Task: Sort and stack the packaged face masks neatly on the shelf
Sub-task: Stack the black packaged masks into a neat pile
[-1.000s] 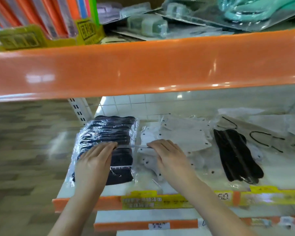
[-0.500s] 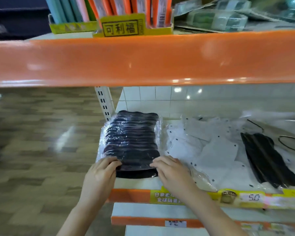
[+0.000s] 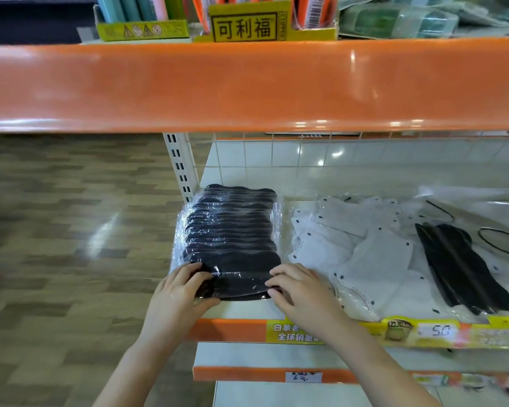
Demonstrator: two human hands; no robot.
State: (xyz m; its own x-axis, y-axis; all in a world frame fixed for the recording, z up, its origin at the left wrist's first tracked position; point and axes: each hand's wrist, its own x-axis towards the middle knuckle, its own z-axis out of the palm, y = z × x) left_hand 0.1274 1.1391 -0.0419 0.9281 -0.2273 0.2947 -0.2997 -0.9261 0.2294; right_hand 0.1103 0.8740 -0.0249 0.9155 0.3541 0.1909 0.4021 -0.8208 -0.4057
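On the shelf (image 3: 241, 311), at its left end, lies a row of black masks (image 3: 229, 239) in clear wrappers, overlapped like shingles from the back wall toward the front edge. Both hands are at the row's near end. The left hand (image 3: 178, 295) grips the left corner of the frontmost pack, fingers curled over its top and thumb tucked below the edge. The right hand (image 3: 301, 289) holds the right corner of the same pack, fingers bent down onto the plastic (whether the thumb is under it cannot be seen). The pack lies flat on the shelf between the two hands, just behind the orange lip (image 3: 226, 330).

Right of the row, touching or nearly touching its wrappers, white masks (image 3: 361, 254) lie in a loose, fanned-out heap, each in clear film with small dark dots along the edges. Farther right, a second black mask pack (image 3: 458, 268) lies tilted across the white ones, and thin black ear loops (image 3: 494, 239) show near the right border.

A yellow label strip (image 3: 364, 331) runs along the lip, with a price tag (image 3: 436, 330) reading 50. Above, an orange shelf front (image 3: 247, 86) spans the view, with a yellow display box (image 3: 244, 27) of upright cards on top. A perforated white upright (image 3: 178, 165) stands at the left end, with wood-pattern floor (image 3: 65, 230) beyond it.
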